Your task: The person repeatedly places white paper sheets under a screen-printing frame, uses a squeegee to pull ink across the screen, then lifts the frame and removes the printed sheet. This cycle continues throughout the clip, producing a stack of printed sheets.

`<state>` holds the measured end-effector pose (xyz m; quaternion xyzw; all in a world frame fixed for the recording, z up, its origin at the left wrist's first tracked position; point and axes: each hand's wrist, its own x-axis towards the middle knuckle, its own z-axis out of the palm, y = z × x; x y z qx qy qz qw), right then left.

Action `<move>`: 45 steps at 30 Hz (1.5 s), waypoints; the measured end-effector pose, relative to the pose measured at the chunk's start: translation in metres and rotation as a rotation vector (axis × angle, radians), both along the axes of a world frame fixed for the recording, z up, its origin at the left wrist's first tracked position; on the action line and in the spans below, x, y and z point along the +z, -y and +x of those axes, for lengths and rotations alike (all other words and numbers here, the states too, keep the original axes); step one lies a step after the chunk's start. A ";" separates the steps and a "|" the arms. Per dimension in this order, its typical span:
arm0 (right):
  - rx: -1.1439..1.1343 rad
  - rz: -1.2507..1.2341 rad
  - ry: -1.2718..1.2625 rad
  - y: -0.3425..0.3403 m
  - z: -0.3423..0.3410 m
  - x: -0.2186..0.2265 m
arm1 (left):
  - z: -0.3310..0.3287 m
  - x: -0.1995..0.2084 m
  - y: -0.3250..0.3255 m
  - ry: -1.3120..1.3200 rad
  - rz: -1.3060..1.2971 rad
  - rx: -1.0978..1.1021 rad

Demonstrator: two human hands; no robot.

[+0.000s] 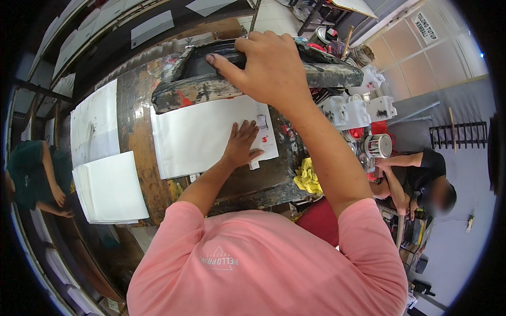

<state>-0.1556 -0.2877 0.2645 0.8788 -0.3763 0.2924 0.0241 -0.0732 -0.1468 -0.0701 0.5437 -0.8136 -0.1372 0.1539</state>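
My left hand lies flat with its fingers spread on a stack of white paper sheets, near its right end. A small red mark and a greyish patch show on the paper beside it. Above the far edge of the stack is a screen-printing frame, its wooden bar smeared with black and red ink. My right hand is closed over the frame's near bar, thumb stretched left and fingers bent over inside. Those fingers partly hide the dark mesh, and what lies under the palm is hidden. The thumb tip is stained dark.
Two more white paper stacks lie left on the ink-stained table. Right are a yellow cloth, a paint can and white containers. One person sits at right; another is at far left beside shelves.
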 end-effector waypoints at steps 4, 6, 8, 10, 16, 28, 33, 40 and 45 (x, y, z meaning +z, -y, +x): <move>-0.005 0.017 0.007 0.001 -0.002 -0.001 | 0.004 0.015 0.015 -0.017 0.053 -0.018; 0.009 0.011 0.016 0.002 -0.001 0.001 | 0.019 0.022 0.036 -0.161 0.067 0.036; 0.032 0.001 0.020 0.000 0.001 0.004 | 0.048 -0.002 0.071 -0.197 -0.015 0.220; 0.006 0.006 0.026 0.005 -0.005 0.001 | 0.065 0.024 0.109 -0.210 0.131 0.402; 0.032 0.031 0.037 0.005 0.003 0.009 | 0.102 -0.018 0.160 -0.392 -0.192 0.401; 0.001 -0.009 0.020 0.008 0.001 0.006 | 0.085 -0.039 0.165 -0.549 -0.200 0.412; 0.009 0.013 0.008 0.005 0.006 0.008 | 0.087 -0.042 0.157 -0.637 -0.263 0.409; -0.014 0.012 -0.014 0.001 0.003 0.007 | 0.042 0.011 -0.025 -0.114 0.000 0.432; 0.051 -0.091 0.008 -0.004 0.003 0.005 | 0.007 0.021 -0.142 0.066 0.080 0.419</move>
